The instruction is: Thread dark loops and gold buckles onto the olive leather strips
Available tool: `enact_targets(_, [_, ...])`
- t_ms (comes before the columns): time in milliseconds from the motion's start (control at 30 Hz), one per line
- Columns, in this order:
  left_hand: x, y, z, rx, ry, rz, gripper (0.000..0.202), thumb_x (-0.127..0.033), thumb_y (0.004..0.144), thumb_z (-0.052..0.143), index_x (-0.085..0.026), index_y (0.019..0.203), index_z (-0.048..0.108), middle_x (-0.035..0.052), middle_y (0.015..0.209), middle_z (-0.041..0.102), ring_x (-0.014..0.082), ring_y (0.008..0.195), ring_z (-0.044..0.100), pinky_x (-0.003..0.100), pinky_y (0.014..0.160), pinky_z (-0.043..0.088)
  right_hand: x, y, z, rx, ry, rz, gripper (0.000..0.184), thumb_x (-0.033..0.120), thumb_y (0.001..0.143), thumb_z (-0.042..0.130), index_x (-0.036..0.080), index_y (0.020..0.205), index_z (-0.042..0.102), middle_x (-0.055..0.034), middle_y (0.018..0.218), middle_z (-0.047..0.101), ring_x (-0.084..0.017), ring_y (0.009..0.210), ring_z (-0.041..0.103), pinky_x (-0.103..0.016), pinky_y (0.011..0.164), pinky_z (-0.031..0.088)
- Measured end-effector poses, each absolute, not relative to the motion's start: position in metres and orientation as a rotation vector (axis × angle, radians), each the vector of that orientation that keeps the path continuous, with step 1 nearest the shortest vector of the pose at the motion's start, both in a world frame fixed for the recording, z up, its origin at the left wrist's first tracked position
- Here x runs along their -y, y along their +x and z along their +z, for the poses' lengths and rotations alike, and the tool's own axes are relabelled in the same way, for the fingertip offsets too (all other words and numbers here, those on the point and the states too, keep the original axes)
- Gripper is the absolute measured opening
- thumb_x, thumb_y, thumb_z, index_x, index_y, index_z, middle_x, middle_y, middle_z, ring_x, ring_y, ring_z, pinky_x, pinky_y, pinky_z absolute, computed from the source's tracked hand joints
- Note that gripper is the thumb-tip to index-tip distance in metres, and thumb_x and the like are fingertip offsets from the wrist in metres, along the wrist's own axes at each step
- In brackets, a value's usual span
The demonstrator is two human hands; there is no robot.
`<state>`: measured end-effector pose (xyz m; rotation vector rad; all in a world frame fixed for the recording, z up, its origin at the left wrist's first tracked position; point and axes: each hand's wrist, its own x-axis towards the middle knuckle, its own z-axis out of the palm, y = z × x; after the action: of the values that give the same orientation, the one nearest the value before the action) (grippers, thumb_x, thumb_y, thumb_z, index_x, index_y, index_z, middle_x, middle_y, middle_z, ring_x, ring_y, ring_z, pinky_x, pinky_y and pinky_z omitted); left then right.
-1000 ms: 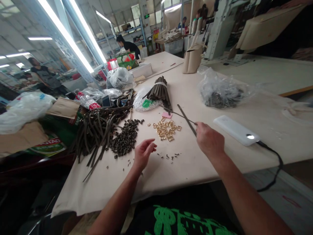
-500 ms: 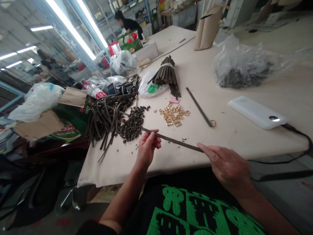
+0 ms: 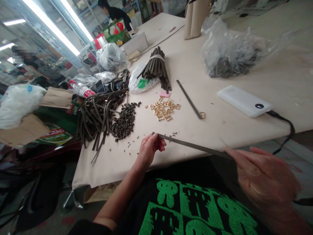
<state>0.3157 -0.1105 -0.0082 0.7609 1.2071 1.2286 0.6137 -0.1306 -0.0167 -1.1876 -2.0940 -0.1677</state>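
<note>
My left hand [image 3: 149,148] pinches one end of a long dark leather strap [image 3: 193,146] just above the table's front edge. My right hand [image 3: 262,174] holds the strap's other end, low at the right, close to the camera and blurred. The strap stretches taut between both hands. Beyond it lie a pile of gold buckles [image 3: 164,109], a heap of small dark loops [image 3: 122,122] and a pile of loose dark straps [image 3: 94,116]. Another strap with a gold buckle on its end [image 3: 190,99] lies flat on the table.
A tied bundle of straps [image 3: 157,67] and plastic bags [image 3: 230,54] sit further back. A white power bank [image 3: 244,101] with a black cable lies at right. Bags, cardboard and a bottle crowd the left side. People work in the background.
My right hand has drawn the strap rightward and toward me, so my left hand now grips its very end. The camera has tilted lower.
</note>
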Motion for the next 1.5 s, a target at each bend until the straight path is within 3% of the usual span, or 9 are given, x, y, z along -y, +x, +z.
enact_targets(200, [0.108, 0.333, -0.013, -1.106, 0.724, 1.18, 0.034, -0.042, 0.083, 0.061, -0.012, 0.069, 0.063, 0.0057, 0.065, 0.065, 0.0103, 0.049, 0.054, 0.023, 0.048, 0.04, 0.124, 0.615, -0.021, 2.179, -1.26, -0.079, 0.039, 0.017, 0.096, 0.044, 0.023, 0.132, 0.058, -0.0085, 0.098, 0.074, -0.028, 0.084, 0.068, -0.05, 0.095, 0.046])
enact_targets(300, [0.105, 0.344, -0.014, -1.081, 0.727, 1.134, 0.036, -0.044, 0.082, 0.062, -0.012, 0.068, 0.064, 0.0058, 0.064, 0.065, 0.01, 0.048, 0.054, 0.023, 0.046, 0.04, 0.121, 0.596, -0.025, 2.198, -1.235, 0.142, 0.031, 0.027, 0.099, 0.045, 0.018, 0.121, 0.064, -0.0106, 0.103, 0.074, -0.028, 0.091, 0.069, -0.044, 0.091, 0.05])
enact_targets(433, [0.104, 0.357, -0.015, -1.089, 0.792, 1.033, 0.038, -0.048, 0.083, 0.061, -0.012, 0.07, 0.064, 0.0057, 0.064, 0.065, 0.0106, 0.049, 0.055, 0.023, 0.049, 0.042, 0.115, 0.565, -0.02, 2.103, -1.242, 0.643, 0.03, 0.033, 0.098, 0.045, 0.019, 0.115, 0.066, -0.0073, 0.105, 0.075, -0.023, 0.09, 0.071, -0.033, 0.077, 0.055])
enact_targets(600, [0.103, 0.362, -0.011, -1.101, 0.995, 0.892, 0.045, -0.055, 0.085, 0.059, -0.014, 0.067, 0.064, 0.0043, 0.061, 0.063, 0.0119, 0.052, 0.056, 0.025, 0.056, 0.047, 0.1, 0.543, -0.012, 2.006, -1.241, 1.092, 0.033, 0.04, 0.097, 0.043, 0.023, 0.082, 0.068, 0.0008, 0.068, 0.07, -0.019, 0.063, 0.066, -0.028, 0.06, 0.05])
enact_targets(867, [0.086, 0.333, -0.011, -1.313, 1.169, 0.99, 0.042, -0.056, 0.082, 0.064, -0.014, 0.079, 0.067, 0.005, 0.068, 0.066, 0.0119, 0.055, 0.059, 0.025, 0.056, 0.049, 0.078, 0.537, -0.02, 1.858, -1.275, 1.073, 0.028, 0.044, 0.091, 0.053, 0.025, 0.09, 0.074, 0.0005, 0.082, 0.076, -0.021, 0.074, 0.07, -0.026, 0.067, 0.051])
enact_targets(1100, [0.042, 0.235, -0.014, -1.821, 1.406, 1.173, 0.029, -0.044, 0.084, 0.061, -0.016, 0.082, 0.067, 0.0036, 0.069, 0.068, 0.0133, 0.058, 0.061, 0.026, 0.058, 0.051, 0.06, 0.541, -0.039, 1.89, -1.296, 0.95, 0.026, 0.045, 0.087, 0.052, 0.025, 0.083, 0.069, 0.0037, 0.054, 0.063, -0.018, 0.048, 0.062, -0.025, 0.05, 0.047])
enact_targets(1200, [0.033, 0.178, -0.005, -2.137, 1.478, 1.211, 0.025, -0.039, 0.087, 0.057, -0.017, 0.087, 0.067, 0.0059, 0.078, 0.07, 0.0183, 0.072, 0.066, 0.033, 0.072, 0.054, 0.056, 0.541, -0.044, 1.866, -1.323, 0.883, 0.026, 0.046, 0.084, 0.052, 0.026, 0.083, 0.068, 0.003, 0.054, 0.063, -0.018, 0.044, 0.058, -0.027, 0.045, 0.045])
enact_targets(1333, [0.035, 0.139, -0.01, -2.437, 1.603, 1.035, 0.032, -0.034, 0.083, 0.066, -0.017, 0.11, 0.068, 0.0137, 0.12, 0.065, 0.0297, 0.12, 0.055, 0.045, 0.105, 0.04, 0.056, 0.539, -0.047, 1.851, -1.341, 0.85, 0.027, 0.048, 0.082, 0.051, 0.026, 0.082, 0.067, 0.0021, 0.055, 0.065, -0.02, 0.044, 0.059, -0.028, 0.045, 0.045])
enact_targets(1500, [0.041, 0.153, -0.04, -2.507, 1.901, 0.609, 0.053, -0.041, 0.089, 0.06, -0.018, 0.136, 0.053, 0.0155, 0.142, 0.052, 0.0326, 0.135, 0.043, 0.049, 0.113, 0.03, 0.061, 0.54, -0.052, 1.898, -1.365, 0.804, 0.028, 0.047, 0.087, 0.05, 0.026, 0.092, 0.068, 0.0004, 0.063, 0.069, -0.022, 0.055, 0.065, -0.03, 0.055, 0.05])
